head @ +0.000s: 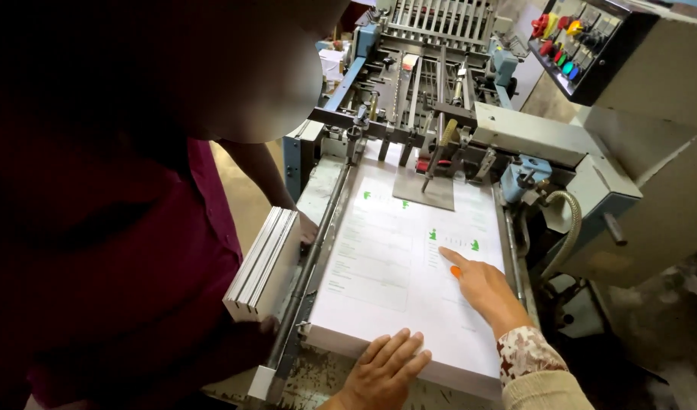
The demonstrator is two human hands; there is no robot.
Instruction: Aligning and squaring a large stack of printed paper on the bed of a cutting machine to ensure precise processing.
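Fingers of left hand (383, 368) lie spread on paper stack (394, 281); right hand (481, 285) points, forefinger touching it.

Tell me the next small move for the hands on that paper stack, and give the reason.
Probably lift the right hand clear of the top sheet. Its index finger points at the green marks on the printed stack lying in the feeder, while the left hand rests flat on the stack's near edge. A co-worker beside it holds another bundle of sheets.

Paper stack (398, 285): white, green marks. Sleeve (525, 355): floral red-cream. Co-worker's shirt (136, 250): maroon. Control buttons (565, 47): multicoloured.
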